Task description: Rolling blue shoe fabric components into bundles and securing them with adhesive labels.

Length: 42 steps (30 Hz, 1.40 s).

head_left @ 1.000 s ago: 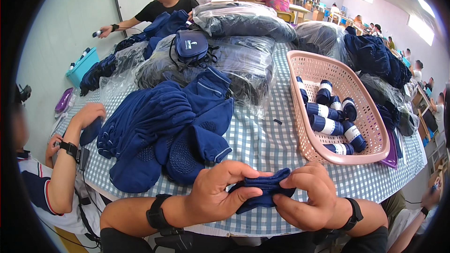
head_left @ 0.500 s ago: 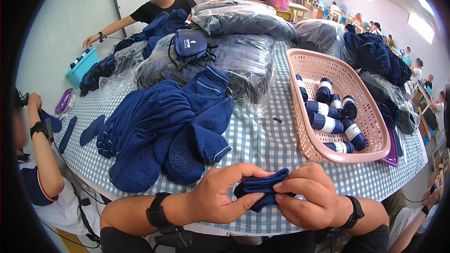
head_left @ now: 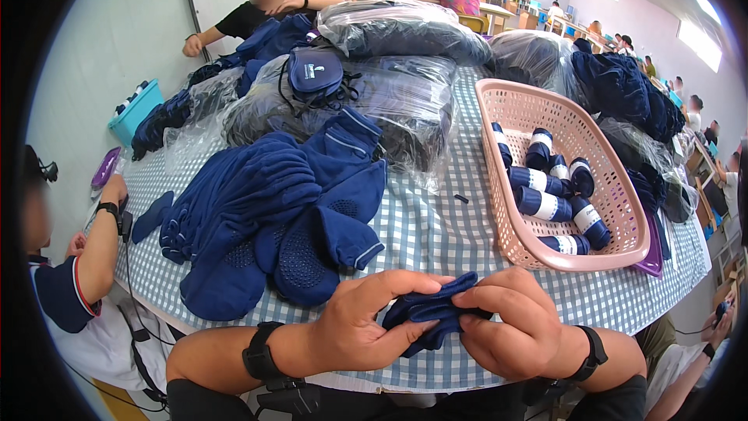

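A folded navy sock bundle [head_left: 427, 310] is held between both hands near the table's front edge. My left hand [head_left: 360, 321] pinches its left end, thumb below and fingers over the top. From the other side, my right hand [head_left: 516, 324] grips it with thumb and bent fingers. Whether it is one sock or a pair I cannot tell. Just beyond my left hand lies a heap of loose navy socks [head_left: 257, 195], some with dotted grip soles. To the right of the heap, beyond my right hand, a pink basket [head_left: 623, 218] holds several rolled sock bundles [head_left: 543, 205] with white bands.
Plastic-wrapped bundles [head_left: 405, 31] and a small navy pouch [head_left: 315, 72] lie at the back of the checked tablecloth [head_left: 421, 226]. A teal bin [head_left: 139, 113] stands far left. One co-worker [head_left: 78, 265] sits at the left, another [head_left: 265, 8] behind the bundles.
The sock bundle has loosened and spread between my hands, its layers less neatly stacked. The left co-worker's arm has lowered to the table; the far co-worker has lifted a hand from the teal bin.
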Available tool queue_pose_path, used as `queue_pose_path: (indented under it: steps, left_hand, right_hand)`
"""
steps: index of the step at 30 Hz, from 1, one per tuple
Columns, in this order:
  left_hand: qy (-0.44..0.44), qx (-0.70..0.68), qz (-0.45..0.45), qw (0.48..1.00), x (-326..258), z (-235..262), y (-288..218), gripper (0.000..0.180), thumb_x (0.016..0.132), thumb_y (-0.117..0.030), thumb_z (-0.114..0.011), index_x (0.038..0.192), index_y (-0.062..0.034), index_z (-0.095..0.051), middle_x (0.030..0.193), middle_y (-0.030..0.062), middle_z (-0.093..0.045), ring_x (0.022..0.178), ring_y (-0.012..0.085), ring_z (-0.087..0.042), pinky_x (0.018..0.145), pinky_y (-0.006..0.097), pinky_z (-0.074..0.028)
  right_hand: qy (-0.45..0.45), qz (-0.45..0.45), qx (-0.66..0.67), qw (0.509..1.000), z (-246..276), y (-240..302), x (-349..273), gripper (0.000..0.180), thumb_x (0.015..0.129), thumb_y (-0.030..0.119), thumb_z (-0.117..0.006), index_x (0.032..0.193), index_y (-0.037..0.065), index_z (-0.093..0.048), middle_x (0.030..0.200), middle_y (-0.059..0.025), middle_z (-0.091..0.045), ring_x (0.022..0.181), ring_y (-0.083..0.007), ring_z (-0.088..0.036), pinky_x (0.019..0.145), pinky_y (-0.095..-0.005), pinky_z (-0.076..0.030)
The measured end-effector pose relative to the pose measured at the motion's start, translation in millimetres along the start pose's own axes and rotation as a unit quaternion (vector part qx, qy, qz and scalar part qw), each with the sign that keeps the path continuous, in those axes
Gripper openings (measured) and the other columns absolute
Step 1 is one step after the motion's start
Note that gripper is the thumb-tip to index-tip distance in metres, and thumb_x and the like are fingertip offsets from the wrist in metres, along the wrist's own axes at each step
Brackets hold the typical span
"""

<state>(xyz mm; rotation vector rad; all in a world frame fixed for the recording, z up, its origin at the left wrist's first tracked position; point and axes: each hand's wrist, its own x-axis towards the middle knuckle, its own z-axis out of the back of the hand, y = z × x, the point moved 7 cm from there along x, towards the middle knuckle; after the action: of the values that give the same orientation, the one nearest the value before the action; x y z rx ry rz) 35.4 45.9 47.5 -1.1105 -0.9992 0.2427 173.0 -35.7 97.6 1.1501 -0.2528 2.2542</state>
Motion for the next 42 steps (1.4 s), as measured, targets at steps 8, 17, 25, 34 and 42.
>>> queue_pose_path:
  steps: [8, 17, 25, 34, 42]
  left_hand:
    - [0.061, 0.116, -0.043, 0.990, 5, -1, -9, 0.037, 0.084, -0.002, -0.074, 0.119, 0.0015, -0.061, 0.120, 0.0208, -0.069, 0.105, 0.0282, -0.071, 0.088, 0.034, -0.058]
    - [0.053, 0.071, -0.012, 0.996, 2, -2, -7, 0.038, 0.083, 0.000, -0.074, 0.119, 0.0023, -0.062, 0.119, 0.0197, -0.069, 0.104, 0.0260, -0.072, 0.088, 0.033, -0.058]
    - [0.081, 0.045, -0.008, 0.996, 1, -2, -5, 0.035, 0.084, 0.005, -0.072, 0.116, 0.0028, -0.058, 0.118, 0.0246, -0.067, 0.112, 0.0260, -0.066, 0.096, 0.035, -0.053]
    - [0.029, -0.009, 0.028, 0.999, -2, -1, 2, 0.030, 0.089, 0.006, -0.068, 0.116, 0.0055, -0.055, 0.116, 0.0264, -0.068, 0.108, 0.0229, -0.068, 0.092, 0.031, -0.055]
    - [-0.004, -0.014, 0.010, 1.000, -1, 4, -3, 0.028, 0.088, 0.003, -0.070, 0.114, 0.0042, -0.059, 0.114, 0.0236, -0.071, 0.100, 0.0197, -0.072, 0.084, 0.027, -0.056]
  right_hand:
    - [-0.018, 0.020, 0.021, 0.999, 2, 1, -2, 0.022, 0.060, 0.001, -0.075, 0.077, -0.004, -0.062, 0.093, -0.0202, -0.067, 0.077, -0.0294, -0.064, 0.061, -0.0366, -0.052]
    - [-0.034, -0.003, 0.018, 0.999, 3, -1, 0, 0.020, 0.062, -0.006, -0.076, 0.077, -0.004, -0.063, 0.091, -0.0191, -0.067, 0.074, -0.0290, -0.064, 0.059, -0.0357, -0.051]
    - [-0.029, -0.009, -0.004, 1.000, 5, -1, 2, 0.020, 0.062, -0.002, -0.077, 0.077, -0.001, -0.064, 0.092, -0.0161, -0.067, 0.074, -0.0264, -0.063, 0.058, -0.0349, -0.048]
    - [-0.026, -0.017, -0.036, 0.999, 7, 2, 3, 0.020, 0.060, 0.004, -0.079, 0.074, 0.004, -0.065, 0.090, -0.0093, -0.067, 0.070, -0.0216, -0.058, 0.061, -0.0353, -0.044]
    - [0.015, -0.016, -0.041, 0.999, 2, 1, 0, 0.022, 0.060, 0.008, -0.078, 0.080, 0.006, -0.069, 0.087, -0.0049, -0.065, 0.070, -0.0187, -0.056, 0.061, -0.0341, -0.038]
